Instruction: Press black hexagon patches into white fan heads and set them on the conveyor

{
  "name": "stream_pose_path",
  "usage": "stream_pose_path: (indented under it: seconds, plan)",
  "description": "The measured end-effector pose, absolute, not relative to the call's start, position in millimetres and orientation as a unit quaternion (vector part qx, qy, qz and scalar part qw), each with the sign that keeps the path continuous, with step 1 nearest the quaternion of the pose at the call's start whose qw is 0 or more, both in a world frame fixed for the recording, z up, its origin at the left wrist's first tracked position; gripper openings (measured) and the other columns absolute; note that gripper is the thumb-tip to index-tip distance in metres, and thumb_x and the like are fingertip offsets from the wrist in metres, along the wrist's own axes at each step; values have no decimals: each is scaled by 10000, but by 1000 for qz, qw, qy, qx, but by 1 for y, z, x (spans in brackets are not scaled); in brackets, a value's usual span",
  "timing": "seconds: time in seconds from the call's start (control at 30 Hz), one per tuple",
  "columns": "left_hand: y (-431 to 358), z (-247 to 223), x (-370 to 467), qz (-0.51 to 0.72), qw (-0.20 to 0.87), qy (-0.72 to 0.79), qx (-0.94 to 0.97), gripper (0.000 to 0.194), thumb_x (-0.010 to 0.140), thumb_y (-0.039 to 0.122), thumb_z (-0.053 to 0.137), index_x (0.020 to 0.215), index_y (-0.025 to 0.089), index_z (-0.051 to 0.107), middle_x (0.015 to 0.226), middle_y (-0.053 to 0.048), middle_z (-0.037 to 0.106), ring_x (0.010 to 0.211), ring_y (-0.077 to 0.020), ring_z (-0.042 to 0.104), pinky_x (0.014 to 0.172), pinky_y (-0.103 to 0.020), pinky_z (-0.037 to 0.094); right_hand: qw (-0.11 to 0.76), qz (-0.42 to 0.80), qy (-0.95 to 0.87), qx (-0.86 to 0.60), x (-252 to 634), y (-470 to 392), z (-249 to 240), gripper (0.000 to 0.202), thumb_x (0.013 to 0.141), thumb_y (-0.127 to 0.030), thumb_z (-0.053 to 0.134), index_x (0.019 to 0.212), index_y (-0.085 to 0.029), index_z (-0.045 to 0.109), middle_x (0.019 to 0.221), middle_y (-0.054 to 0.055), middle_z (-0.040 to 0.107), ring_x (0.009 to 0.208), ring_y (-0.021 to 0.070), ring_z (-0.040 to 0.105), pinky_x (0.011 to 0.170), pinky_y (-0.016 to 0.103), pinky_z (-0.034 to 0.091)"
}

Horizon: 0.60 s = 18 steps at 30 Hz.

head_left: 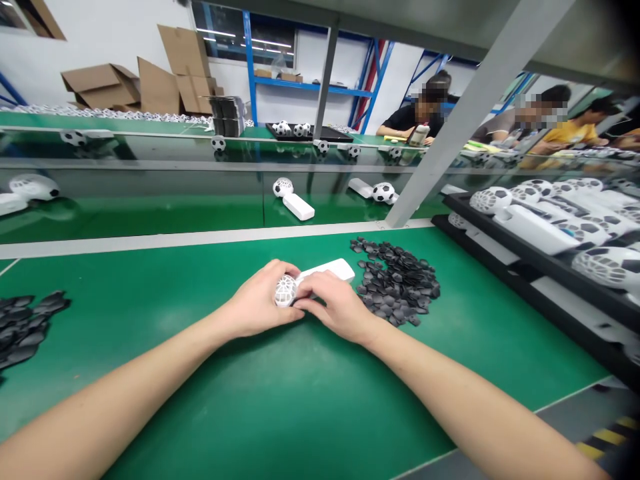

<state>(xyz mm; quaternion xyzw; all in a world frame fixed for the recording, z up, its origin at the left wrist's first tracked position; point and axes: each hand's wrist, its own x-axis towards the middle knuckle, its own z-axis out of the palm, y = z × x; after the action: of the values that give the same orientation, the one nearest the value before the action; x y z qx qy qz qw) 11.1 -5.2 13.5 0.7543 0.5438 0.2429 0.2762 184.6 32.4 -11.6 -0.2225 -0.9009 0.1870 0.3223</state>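
Observation:
Between my hands, just above the green table, lies a white handheld fan [285,291] with a football-like round head of open grille. Its smooth white handle [336,269] points to the right, behind my right hand. My left hand [263,297] is closed around the left side of the round head. The fingers of my right hand [333,300] press on the head's right side, thumb and forefinger close together. A dark bit shows under these fingertips; whether it is a loose piece I cannot tell. Right of the handle is a pile of small black flat pieces [400,280].
More black pieces [27,323] lie at the left edge. Stacked black trays [505,250] with similar fans stand at the right. Beyond the pale rail, fans such as this one [299,207] lie on a green belt [200,207]. A slanted grey post [450,140] rises there; people sit across.

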Motion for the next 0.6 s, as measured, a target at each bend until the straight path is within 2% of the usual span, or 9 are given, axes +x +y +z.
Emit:
stream_pose_path:
  seconds: [0.2, 0.43, 0.53, 0.6]
  plan:
    - [-9, 12, 15, 245, 243, 562, 752, 375, 649, 229, 562, 1015, 202, 484, 1011, -39, 508, 951, -238, 497, 790, -367, 423, 327, 208, -872, -299, 187, 43, -14, 304, 688, -451, 666, 754, -188, 528, 731, -8, 570, 712, 139, 491, 668, 260, 353]
    - [-14, 4, 16, 269, 226, 536, 768, 337, 659, 231, 526, 992, 215, 474, 974, -29, 539, 912, -227, 530, 794, -338, 430, 303, 177, -887, -299, 183, 40, -9, 310, 708, -487, 632, 733, -187, 555, 737, -14, 592, 721, 132, 484, 672, 247, 341]
    - [4, -5, -12, 279, 255, 550, 745, 400, 684, 305, 560, 1060, 239, 441, 1028, -16, 566, 871, -216, 572, 746, -304, 466, 321, 149, -883, -308, 189, 43, -2, 293, 737, -475, 609, 811, -195, 565, 829, -4, 598, 802, 134, 504, 738, 249, 369]
    - [29, -3, -41, 300, 243, 578, 719, 446, 698, 409, 570, 1083, 231, 433, 968, -23, 601, 756, -217, 604, 626, -291, 492, 335, 106, -865, -360, 199, 48, 2, 269, 763, -448, 593, 847, -194, 562, 887, 11, 594, 858, 147, 504, 787, 267, 380]
